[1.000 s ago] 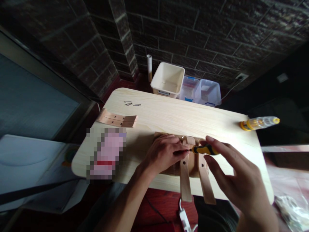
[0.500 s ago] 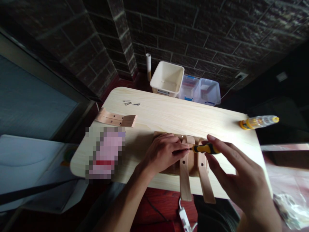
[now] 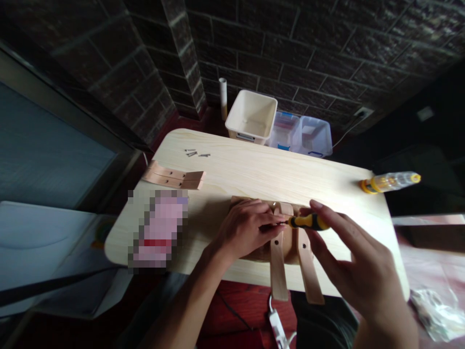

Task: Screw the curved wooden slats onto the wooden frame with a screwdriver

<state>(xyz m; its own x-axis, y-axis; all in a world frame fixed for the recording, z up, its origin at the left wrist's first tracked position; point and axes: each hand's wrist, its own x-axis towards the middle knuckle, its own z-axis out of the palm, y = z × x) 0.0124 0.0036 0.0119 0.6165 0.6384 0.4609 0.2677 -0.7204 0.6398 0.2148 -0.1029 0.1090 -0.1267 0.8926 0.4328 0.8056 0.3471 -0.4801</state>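
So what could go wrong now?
The tip of the screwdriver is right by the fingertips of the left hand, so a slip might poke them. Both light wooden strips stick out past the near edge of the table, so a bump could knock them crooked.

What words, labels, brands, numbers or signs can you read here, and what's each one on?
None can be read.
Screwdriver: no legible marking.
Pink item: pixelated, so any text is lost.
Bin: a small rectangle on its front, too small to tell whether it carries text.
Yellow-and-clear container: nothing legible.
Power strip: nothing legible.
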